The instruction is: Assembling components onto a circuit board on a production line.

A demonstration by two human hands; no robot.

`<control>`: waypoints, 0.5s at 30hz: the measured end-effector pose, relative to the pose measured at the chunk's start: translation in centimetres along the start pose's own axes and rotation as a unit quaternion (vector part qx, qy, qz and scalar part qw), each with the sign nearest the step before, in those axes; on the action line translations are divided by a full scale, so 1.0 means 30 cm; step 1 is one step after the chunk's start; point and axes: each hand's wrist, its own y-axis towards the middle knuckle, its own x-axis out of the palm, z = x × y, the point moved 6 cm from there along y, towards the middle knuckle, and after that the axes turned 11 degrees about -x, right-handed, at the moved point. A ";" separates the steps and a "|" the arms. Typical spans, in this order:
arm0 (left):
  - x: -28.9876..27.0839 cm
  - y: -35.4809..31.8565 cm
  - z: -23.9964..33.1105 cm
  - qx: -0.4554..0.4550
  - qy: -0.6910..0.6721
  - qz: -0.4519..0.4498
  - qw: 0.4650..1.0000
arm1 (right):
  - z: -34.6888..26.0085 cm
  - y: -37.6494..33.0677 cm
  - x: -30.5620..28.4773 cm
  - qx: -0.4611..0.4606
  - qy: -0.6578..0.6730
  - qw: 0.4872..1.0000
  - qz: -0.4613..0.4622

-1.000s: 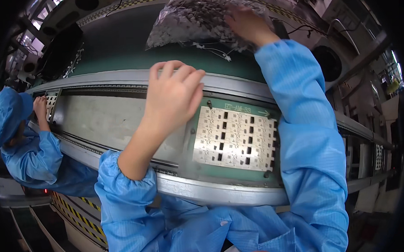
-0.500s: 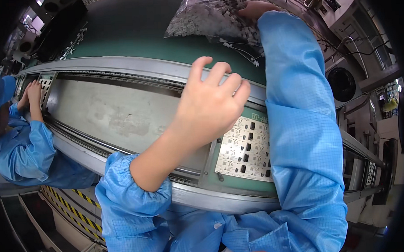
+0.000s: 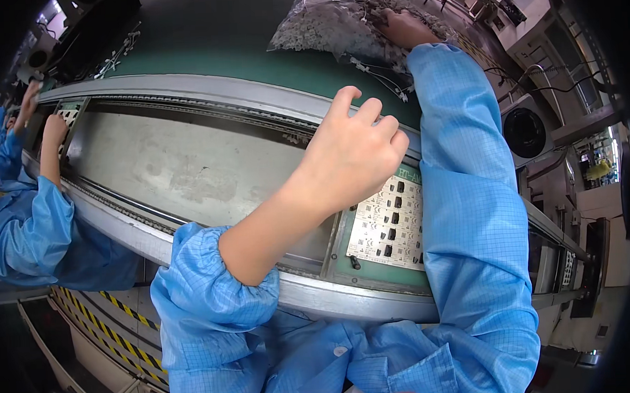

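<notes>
The left hand [image 3: 358, 149] is held over the rail [image 3: 204, 82], its fingers bent and apart. The right hand [image 3: 407, 31] is placed at the bag [image 3: 314, 24] on the desk [image 3: 203, 43]; its grip cannot be told. The panel [image 3: 371, 230], partly covered by the right sleeve [image 3: 472, 168], is carried on a plate [image 3: 392, 276].

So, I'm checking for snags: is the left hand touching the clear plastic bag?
Apart: the head view shows green surface between the left hand and the clear plastic bag.
</notes>
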 end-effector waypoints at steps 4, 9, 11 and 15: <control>-0.007 -0.002 -0.004 0.005 -0.017 0.019 1.000 | 0.026 0.004 -0.022 -0.074 -0.018 0.996 0.051; -0.012 0.006 0.010 0.012 -0.020 0.025 0.999 | 0.199 -0.003 -0.064 -0.054 -0.048 0.982 0.174; -0.008 -0.005 0.002 0.008 -0.014 0.010 1.000 | 0.185 -0.007 -0.082 -0.071 -0.033 0.974 0.210; -0.003 -0.008 -0.002 0.012 -0.005 -0.013 1.000 | 0.184 -0.022 -0.201 -0.127 0.072 0.909 0.391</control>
